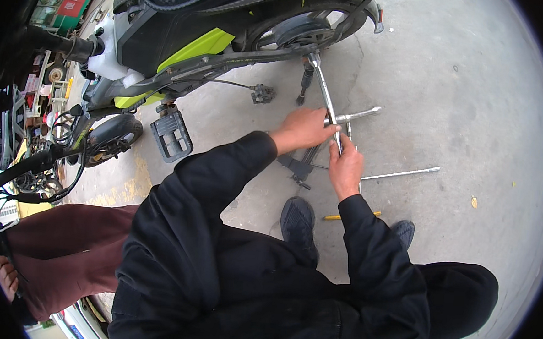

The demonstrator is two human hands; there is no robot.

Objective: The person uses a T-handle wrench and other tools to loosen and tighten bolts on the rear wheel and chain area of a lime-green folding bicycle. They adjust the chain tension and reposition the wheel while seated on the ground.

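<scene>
A long chrome wrench [325, 88] runs from the rear wheel's axle area toward me, its far end against the hub. My right hand [346, 166] is closed around its near end, thumb along the handle. My left hand [307, 129] is closed beside the same handle, fingers curled at the point where a second chrome tool [360, 115] crosses it. Whether that second tool is gripped or lies behind, I cannot tell. The rear wheel [303, 30] belongs to a black and lime-green electric bike [195, 47] lying across the far side.
A T-shaped chrome wrench [403, 174] lies on the concrete, with a yellow-handled tool [344, 217] near my shoes. The bike's pedal [172, 134] juts toward me. A brake caliper [263, 94] hangs on a cable. A person in brown trousers [70, 256] stands at left.
</scene>
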